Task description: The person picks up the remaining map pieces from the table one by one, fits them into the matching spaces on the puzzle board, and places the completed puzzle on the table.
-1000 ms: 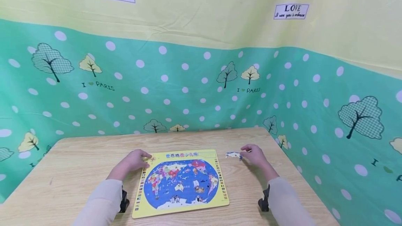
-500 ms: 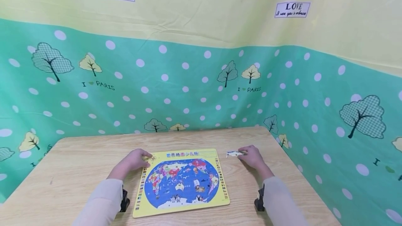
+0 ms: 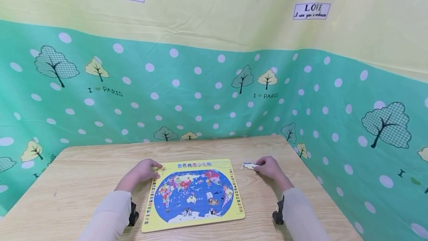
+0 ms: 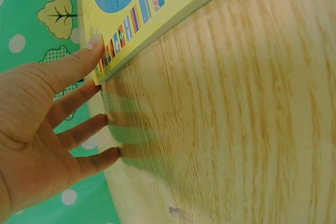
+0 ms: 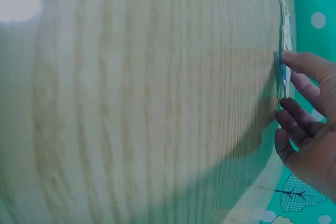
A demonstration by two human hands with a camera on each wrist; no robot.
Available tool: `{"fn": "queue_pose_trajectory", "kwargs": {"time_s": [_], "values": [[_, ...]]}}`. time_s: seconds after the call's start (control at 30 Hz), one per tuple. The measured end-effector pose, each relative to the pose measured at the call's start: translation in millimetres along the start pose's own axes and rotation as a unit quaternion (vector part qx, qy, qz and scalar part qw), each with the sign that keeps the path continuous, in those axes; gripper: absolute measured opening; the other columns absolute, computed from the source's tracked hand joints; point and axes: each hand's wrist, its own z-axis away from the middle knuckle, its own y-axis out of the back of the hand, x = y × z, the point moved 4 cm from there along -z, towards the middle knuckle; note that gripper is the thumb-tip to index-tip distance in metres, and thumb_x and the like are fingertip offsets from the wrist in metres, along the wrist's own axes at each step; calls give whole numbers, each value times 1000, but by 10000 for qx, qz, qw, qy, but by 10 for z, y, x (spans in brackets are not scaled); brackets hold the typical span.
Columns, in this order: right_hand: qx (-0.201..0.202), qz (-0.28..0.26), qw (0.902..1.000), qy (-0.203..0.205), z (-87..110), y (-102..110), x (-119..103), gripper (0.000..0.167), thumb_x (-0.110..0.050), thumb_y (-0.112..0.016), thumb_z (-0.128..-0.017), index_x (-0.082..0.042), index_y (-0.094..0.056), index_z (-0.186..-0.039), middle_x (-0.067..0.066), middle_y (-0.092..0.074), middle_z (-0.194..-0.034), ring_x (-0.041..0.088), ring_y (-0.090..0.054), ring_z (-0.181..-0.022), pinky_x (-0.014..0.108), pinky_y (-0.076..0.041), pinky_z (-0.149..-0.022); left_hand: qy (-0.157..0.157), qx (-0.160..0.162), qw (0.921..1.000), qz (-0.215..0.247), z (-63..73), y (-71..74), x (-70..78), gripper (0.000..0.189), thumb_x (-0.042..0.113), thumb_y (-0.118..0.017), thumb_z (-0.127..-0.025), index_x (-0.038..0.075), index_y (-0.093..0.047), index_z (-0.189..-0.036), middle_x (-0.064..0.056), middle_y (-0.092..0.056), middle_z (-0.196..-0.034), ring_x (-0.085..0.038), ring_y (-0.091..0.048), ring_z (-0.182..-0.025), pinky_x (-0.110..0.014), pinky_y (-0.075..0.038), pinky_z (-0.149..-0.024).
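A yellow-bordered world map puzzle board (image 3: 187, 226) lies flat on the table, showing a blue oval map and rows of small flags. My left hand (image 3: 142, 170) holds the board's far left corner between thumb and index finger. In the left wrist view, the thumb (image 4: 79, 66) rests on the yellow border while the other fingers reach down to the wood. Right of the board, my right hand (image 3: 270, 167) pinches a thin, irregular white and blue puzzle piece (image 3: 248, 165). The right wrist view shows that piece (image 5: 286, 30) edge-on, partly hidden by the fingers.
The wooden table (image 3: 93, 166) extends around the board. Behind it and along the right side hangs a green and yellow curtain (image 3: 194, 107) printed with trees and dots. Black wrist cameras (image 3: 133, 214) sit by both sleeves.
My right hand and the puzzle piece have shifted slightly, and the piece's tilt has changed. My left hand stays at the board's corner, and the board looks still.
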Motion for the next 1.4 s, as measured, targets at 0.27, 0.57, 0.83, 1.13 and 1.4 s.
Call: {"fn": "queue_pose_trajectory", "kwargs": {"time_s": [0.27,0.57,0.83,1.13,1.4], "values": [[-93,-589,9982,-71,31,56,25,24,-9,-72,-77,1,-63,-97,12,-61,-91,19,-56,-79,26,-50,-66,6,-25,10000,54,8,-8,-6,38,8,-71,-78,1,-64,-114,-26,-57,-120,-48,-47,-117,-58,-40,-100],[-178,-545,9983,121,70,122,27,20,-8,-68,-81,3,-67,-98,11,-64,-88,18,-59,-76,27,-51,-63,-25,-28,10000,30,24,-16,0,39,8,-71,-77,0,-64,-114,-27,-57,-121,-48,-47,-117,-57,-40,-100],[-212,-304,9991,220,76,182,15,18,-12,-65,-84,-3,-70,-98,10,-68,-95,19,-61,-85,33,-53,-74,17,-49,10000,52,8,-12,-6,39,8,-71,-78,1,-63,-115,-27,-56,-122,-48,-46,-118,-58,-40,-100],[-317,-542,9968,501,65,219,-73,20,-17,-65,-86,-4,-70,-100,12,-70,-100,23,-63,-94,40,-53,-84,19,-70,9999,100,20,-4,14,39,8,-70,-78,1,-63,-116,-27,-56,-123,-48,-45,-119,-59,-38,-101],[-423,-796,9948,480,54,209,-189,24,-21,-65,-87,-3,-69,-103,14,-69,-104,20,-62,-90,38,-55,-77,25,-31,9999,105,0,-8,-7,38,7,-70,-78,2,-64,-115,-26,-55,-124,-49,-44,-120,-59,-37,-102]]}}
